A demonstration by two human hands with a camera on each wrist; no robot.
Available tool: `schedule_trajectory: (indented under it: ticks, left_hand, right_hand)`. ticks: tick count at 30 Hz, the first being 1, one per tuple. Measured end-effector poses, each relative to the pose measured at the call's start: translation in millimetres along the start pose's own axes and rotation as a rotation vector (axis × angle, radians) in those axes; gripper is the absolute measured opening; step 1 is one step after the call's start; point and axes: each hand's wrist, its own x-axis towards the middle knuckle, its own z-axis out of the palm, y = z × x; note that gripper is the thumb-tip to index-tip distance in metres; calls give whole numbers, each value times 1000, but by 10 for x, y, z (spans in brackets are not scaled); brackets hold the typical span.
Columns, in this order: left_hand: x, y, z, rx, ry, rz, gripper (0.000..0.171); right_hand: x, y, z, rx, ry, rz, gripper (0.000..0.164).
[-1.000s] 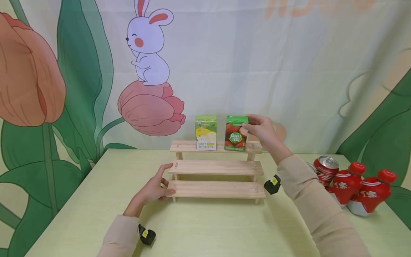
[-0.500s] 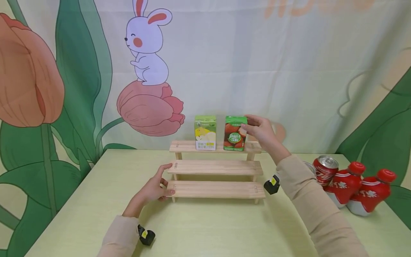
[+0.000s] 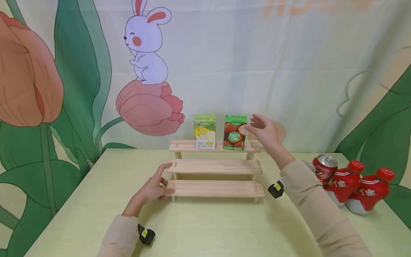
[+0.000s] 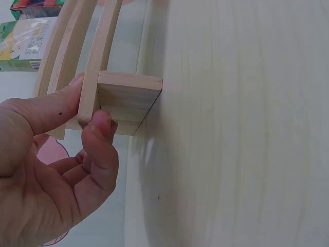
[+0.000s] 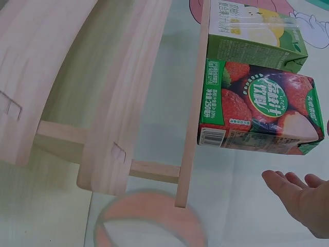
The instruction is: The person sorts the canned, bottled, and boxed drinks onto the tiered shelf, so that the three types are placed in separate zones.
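Observation:
A three-step wooden shelf point(image 3: 215, 167) stands on the table. On its top step are two upright juice boxes: a green-and-white pear one point(image 3: 205, 132) and, to its right, a litchi juice box point(image 3: 235, 132) with a green top. My left hand point(image 3: 155, 186) grips the shelf's left end; in the left wrist view, thumb and fingers pinch the end of a board point(image 4: 91, 103). Just right of the litchi box is my right hand point(image 3: 265, 132), its fingers extended and holding nothing. The right wrist view shows a gap between the right fingertips point(image 5: 270, 177) and the litchi box.
On the right of the table stand red cans point(image 3: 325, 167) and two red-and-white bottles point(image 3: 345, 182), partly behind the right sleeve. A printed curtain point(image 3: 224, 64) with a rabbit and tulips hangs behind the table.
My right hand has let go of the litchi juice box and moved slightly right, its fingers spreading. The box stays on the top step, shifted marginally left. My left hand keeps its grip.

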Motion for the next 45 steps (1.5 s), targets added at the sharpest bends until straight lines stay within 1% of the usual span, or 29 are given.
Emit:
schedule_trajectory:
  ticks: [3, 9, 13, 17, 22, 25, 32, 38, 45]
  left_hand:
    - [5, -2, -3, -5, 0, 6, 87]
    - [11, -17, 3, 3, -4, 3, 87]
    - [12, -19, -2, 3, 1, 5, 87]
    - [6, -13, -10, 1, -3, 16, 87]
    - [-1, -11, -14, 3, -5, 22, 87]
    - [0, -13, -13, 0, -7, 22, 87]
    - [7, -23, -3, -9, -3, 10, 88]
    - [7, -14, -1, -11, -4, 11, 87]
    - [-11, 1, -8, -13, -2, 14, 87]
  right_hand:
    - [-54, -3, -36, 11, 13, -7, 63]
    - [-169, 13, -108, 1, 33, -21, 62]
    - [-226, 13, -144, 18, 26, -51, 60]
    - [-279, -13, -173, 13, 27, -70, 60]
    - [-351, -45, -202, -3, 31, -82, 60]
    - [-403, -53, -224, -34, 27, -88, 61]
    - [-523, -48, -294, -57, 20, -104, 60]
    - [-632, -62, -349, -96, 36, -101, 60]
    - [-746, -1, -424, -111, 29, -99, 64]
